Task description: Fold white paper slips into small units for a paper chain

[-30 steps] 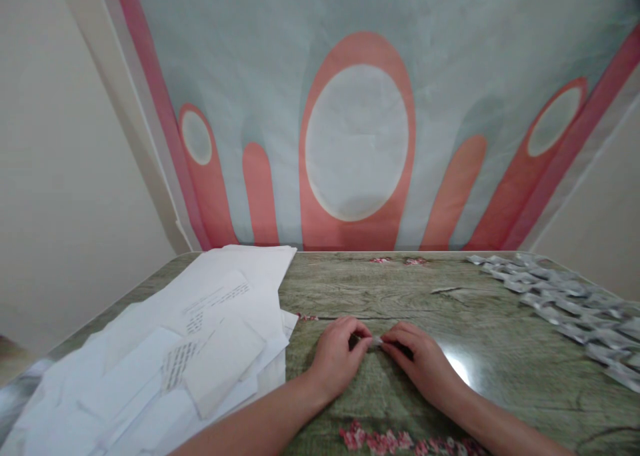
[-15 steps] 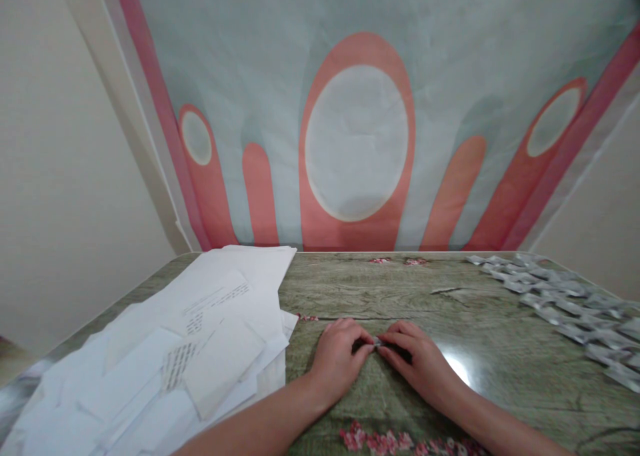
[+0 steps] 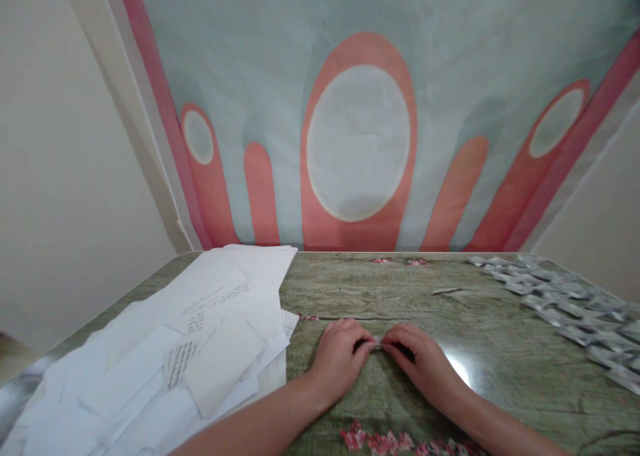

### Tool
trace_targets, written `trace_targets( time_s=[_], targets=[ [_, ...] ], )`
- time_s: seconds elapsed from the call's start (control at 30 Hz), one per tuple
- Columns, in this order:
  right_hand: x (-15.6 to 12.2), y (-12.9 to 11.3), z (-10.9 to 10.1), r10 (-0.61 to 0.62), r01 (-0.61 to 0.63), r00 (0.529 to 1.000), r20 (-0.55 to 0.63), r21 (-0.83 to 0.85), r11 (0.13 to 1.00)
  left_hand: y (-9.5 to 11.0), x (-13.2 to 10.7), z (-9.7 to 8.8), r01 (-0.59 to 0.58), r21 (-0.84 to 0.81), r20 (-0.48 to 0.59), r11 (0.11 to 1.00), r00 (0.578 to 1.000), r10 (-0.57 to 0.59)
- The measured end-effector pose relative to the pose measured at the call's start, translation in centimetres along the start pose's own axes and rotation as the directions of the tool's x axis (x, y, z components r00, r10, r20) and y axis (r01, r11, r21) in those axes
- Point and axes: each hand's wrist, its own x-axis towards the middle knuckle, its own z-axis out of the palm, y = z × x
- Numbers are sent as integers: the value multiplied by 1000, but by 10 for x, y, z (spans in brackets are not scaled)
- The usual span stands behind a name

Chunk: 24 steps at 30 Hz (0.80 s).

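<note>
My left hand (image 3: pixel 341 349) and my right hand (image 3: pixel 417 356) meet fingertip to fingertip just above the table. Between them they pinch a small pale piece of folded paper (image 3: pixel 379 343), mostly covered by the fingers. Thumb and index finger are pressed together on each hand, one at either end of the piece. To the left of my left hand lies a large pile of loose white paper sheets (image 3: pixel 225 263), some with printed lines. Far to the right, rows of twisted whitish folded paper pieces (image 3: pixel 565 309) spread along the table's edge.
The table (image 3: pixel 340 286) has a wood-grain surface with printed pink flowers (image 3: pixel 380 439) near the front. Behind it hangs a grey and coral patterned backdrop (image 3: pixel 360 236). A wall (image 3: pixel 65 196) stands on the left.
My right fingertips have shifted slightly to the right, so a little more of the small paper piece shows between the hands. My left hand stays in place.
</note>
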Motion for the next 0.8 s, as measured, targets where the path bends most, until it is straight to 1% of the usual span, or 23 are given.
trace_targets(
  time_s=[0.23, 0.57, 0.8],
  targets=[
    [0, 0, 1, -10, 10, 1000, 5, -11, 1000, -1, -1, 1, -10, 10, 5, 1000, 1000, 10],
    [3, -6, -1, 31, -31, 999, 12, -6, 999, 1, -1, -1, -10, 24, 25, 1000, 1000, 9],
    [3, -5, 1, -12, 12, 1000, 13, -5, 1000, 3, -2, -1, -9, 39, 23, 999, 1000, 8]
  ],
)
